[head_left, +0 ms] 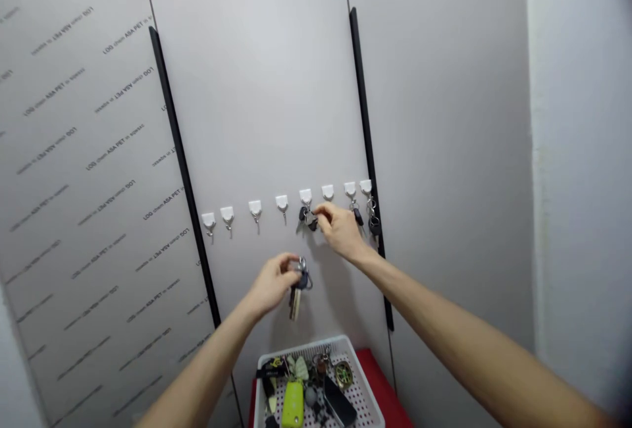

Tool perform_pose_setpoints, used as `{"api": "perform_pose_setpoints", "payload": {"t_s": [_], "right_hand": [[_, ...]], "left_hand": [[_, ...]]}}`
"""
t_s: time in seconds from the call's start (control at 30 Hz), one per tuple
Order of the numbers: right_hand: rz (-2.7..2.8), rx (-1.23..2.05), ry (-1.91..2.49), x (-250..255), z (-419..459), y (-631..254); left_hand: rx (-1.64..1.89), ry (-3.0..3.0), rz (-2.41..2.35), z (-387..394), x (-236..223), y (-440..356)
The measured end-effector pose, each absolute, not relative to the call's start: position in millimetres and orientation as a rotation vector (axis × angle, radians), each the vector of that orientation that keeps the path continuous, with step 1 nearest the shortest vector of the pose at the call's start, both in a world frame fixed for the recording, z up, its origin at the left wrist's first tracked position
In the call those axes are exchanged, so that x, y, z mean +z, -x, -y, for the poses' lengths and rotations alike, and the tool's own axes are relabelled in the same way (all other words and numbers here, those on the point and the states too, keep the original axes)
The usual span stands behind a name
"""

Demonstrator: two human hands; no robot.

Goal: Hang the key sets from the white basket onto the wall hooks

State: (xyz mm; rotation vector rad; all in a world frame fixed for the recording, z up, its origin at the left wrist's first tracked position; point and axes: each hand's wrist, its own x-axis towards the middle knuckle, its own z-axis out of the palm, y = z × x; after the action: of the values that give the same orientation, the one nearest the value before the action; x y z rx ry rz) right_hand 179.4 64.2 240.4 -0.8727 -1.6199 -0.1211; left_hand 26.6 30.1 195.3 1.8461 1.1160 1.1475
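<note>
My left hand (pixel 274 283) is closed on a bunch of keys (pixel 296 299) with a metal ring and a dark fob, held below the row of hooks. Higher up and to the right, my right hand (pixel 338 225) pinches the edge of another key bunch (pixel 307 218). That bunch is at a white hook (pixel 305 196); whether its ring sits fully on the hook is hidden. Keys with a black head (pixel 357 216) hang from a hook just right of my right hand, and a bunch with a dark round fob (pixel 374 225) hangs at the far right.
Several white hooks, such as the leftmost hook (pixel 208 220), line the pale cabinet door between black handles (pixel 180 151). Below stands a white perforated basket (pixel 363 375) holding keys, a yellow-green key fob (pixel 293 404) and a black fob (pixel 340 401). Something red (pixel 380 382) lies beneath it.
</note>
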Motion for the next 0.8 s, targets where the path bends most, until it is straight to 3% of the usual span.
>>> {"api": "perform_pose_setpoints", "payload": {"t_s": [0.13,0.33,0.53,0.7,0.8], "right_hand": [[1.426,-0.030,0.947,253,-77,-183],[1.551,-0.169,0.921,297,-80,-177],[1.491,-0.186,1.172,299,-94,-181],[1.944,-0.272,1.010,296,-85,-167],[1.780,-0.236,1.014,306,-87,-169]], "left_hand": [[1.031,-1.818,-1.164,-38,155,-26],[0.909,-1.794,-1.183,-39,132,-24],[0.677,-1.821,-1.233,-34,83,-19],[0.521,-1.789,-1.319,-29,44,-13],[0.504,-1.772,-1.336,-28,22,-9]]}}
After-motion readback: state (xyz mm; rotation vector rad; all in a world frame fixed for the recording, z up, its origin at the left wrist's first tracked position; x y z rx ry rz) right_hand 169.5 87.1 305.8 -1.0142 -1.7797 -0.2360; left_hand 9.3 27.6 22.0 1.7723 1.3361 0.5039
